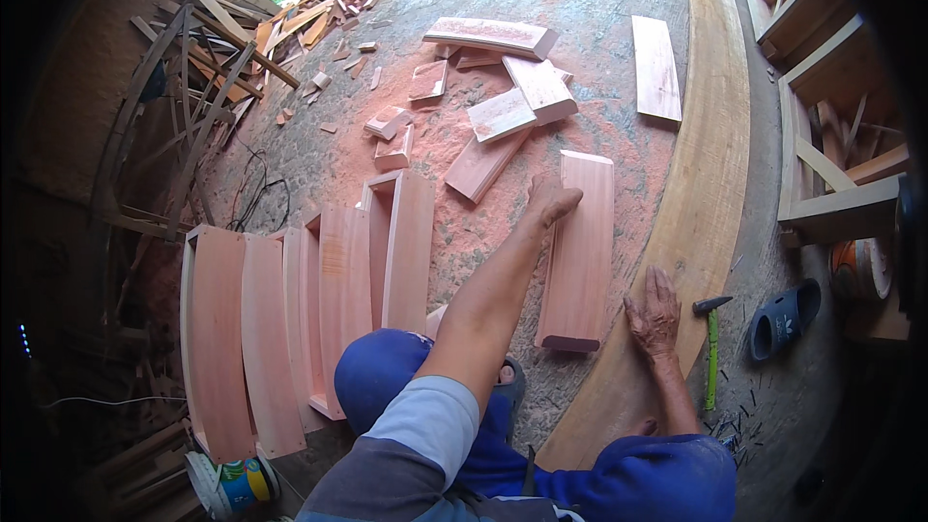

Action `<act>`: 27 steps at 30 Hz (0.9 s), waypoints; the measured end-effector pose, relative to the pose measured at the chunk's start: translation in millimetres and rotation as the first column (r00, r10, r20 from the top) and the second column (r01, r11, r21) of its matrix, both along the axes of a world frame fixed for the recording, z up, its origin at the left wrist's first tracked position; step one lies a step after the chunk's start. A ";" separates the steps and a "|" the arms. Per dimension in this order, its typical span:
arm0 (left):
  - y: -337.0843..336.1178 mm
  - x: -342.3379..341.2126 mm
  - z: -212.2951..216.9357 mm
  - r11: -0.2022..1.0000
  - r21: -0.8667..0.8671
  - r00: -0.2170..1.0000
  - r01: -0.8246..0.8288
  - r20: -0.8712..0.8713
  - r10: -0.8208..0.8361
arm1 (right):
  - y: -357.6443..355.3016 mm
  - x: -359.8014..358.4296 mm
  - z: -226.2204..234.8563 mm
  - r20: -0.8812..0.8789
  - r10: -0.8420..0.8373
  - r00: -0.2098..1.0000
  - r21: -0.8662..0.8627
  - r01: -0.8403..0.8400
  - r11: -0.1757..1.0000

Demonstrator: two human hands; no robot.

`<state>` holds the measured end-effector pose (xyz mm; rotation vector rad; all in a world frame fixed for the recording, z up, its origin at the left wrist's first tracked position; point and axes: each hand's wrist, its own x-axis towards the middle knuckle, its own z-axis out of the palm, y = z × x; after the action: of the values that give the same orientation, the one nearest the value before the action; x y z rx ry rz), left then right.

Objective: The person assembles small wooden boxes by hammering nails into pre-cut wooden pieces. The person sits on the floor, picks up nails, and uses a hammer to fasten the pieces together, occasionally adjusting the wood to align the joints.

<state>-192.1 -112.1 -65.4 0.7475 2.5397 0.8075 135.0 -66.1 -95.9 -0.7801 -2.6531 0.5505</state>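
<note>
My left hand (553, 201) reaches forward and closes round the left edge of a pinkish wooden board (580, 261), near its far end. The thumb lies over the board's face; the other fingers are mostly hidden. This board slants lengthwise, its dark end grain turned toward me. To the right, my right hand (655, 314) rests palm down, fingers stretched, on a long brown plank (713, 135). A hammer (712, 348) with a green handle lies beside that plank, close to my right hand.
Several short wood blocks and boards (503, 116) lie in sawdust ahead. At left stand pinkish wooden boxes (319, 280). Scrap wood (300, 24) is heaped at the far left. A slipper (785, 319), scattered nails (744, 420) and a wooden frame (841, 203) are on the right.
</note>
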 end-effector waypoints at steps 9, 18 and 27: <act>2.8 -126.8 48.8 0.944 -0.328 0.988 -0.027 -0.153 -0.024 | 4.4 2.3 -3.0 0.088 -0.025 0.996 0.047 0.021 0.999; -20.8 -212.9 -28.0 0.692 0.332 0.766 -0.641 0.338 0.547 | -5.4 -14.6 1.0 0.059 0.010 0.998 -0.040 -0.007 0.999; 85.7 -57.4 20.0 0.984 0.077 0.928 -0.159 0.351 0.123 | 0.2 -0.9 -12.9 0.097 -0.025 0.995 0.012 0.024 1.000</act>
<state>-249.5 -26.5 -45.4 0.4103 2.2654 1.0260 134.1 -65.8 -108.9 -0.8559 -2.7287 0.5033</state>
